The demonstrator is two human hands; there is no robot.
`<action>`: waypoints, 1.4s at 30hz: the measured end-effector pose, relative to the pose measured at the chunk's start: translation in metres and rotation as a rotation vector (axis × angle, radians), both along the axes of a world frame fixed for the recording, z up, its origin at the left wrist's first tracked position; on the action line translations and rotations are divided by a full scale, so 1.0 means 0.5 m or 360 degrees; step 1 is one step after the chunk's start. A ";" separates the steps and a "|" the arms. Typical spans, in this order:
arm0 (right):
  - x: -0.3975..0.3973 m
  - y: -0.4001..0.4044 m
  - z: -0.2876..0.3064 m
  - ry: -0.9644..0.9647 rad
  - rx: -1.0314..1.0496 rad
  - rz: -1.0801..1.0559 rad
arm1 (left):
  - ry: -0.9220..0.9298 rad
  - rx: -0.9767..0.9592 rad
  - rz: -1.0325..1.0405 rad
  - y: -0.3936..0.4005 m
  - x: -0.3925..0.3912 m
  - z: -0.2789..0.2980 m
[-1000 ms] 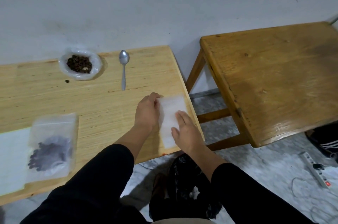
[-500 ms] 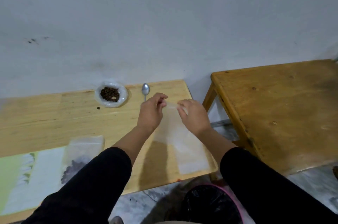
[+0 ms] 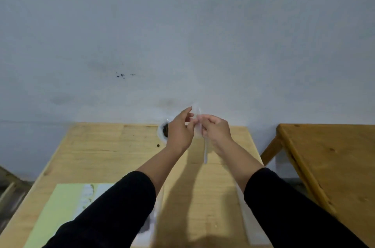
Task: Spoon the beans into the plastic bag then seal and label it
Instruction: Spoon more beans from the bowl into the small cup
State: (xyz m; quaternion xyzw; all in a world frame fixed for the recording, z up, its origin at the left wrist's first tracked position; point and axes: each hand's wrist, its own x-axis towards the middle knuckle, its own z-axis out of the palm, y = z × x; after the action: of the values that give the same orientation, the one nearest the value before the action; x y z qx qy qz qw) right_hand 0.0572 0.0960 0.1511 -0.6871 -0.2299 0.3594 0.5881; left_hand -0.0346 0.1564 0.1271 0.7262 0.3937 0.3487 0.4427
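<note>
Bag [image 3: 205, 146] now raised between hands.

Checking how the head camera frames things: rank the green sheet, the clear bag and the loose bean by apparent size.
1. green sheet, largest.
2. clear bag, seen edge-on, so it looks thin.
3. loose bean, smallest.

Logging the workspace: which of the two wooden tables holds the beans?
The paler table: the bean bowl sits at its far edge, partly hidden by the left hand. The darker table stands apart on the right.
</note>
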 end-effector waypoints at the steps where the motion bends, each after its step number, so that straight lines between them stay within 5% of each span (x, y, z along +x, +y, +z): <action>1: -0.013 0.017 0.001 0.0098 0.0046 0.0015 | -0.0009 -0.0013 -0.0024 0.020 -0.013 0.000; 24: -0.102 0.173 -0.057 0.0133 -0.0086 0.0020 | 0.0047 -0.0187 -0.0155 0.172 -0.138 -0.029; 42: -0.062 0.141 -0.038 -0.0763 -0.0019 0.0082 | 0.0128 0.0067 0.0173 0.112 -0.057 -0.022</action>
State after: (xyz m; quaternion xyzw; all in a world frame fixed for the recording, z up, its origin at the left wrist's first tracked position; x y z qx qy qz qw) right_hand 0.0262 0.1663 0.1321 -0.7500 -0.3783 0.2024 0.5033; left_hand -0.0633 0.2126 0.1159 0.7264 0.4426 0.3510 0.3915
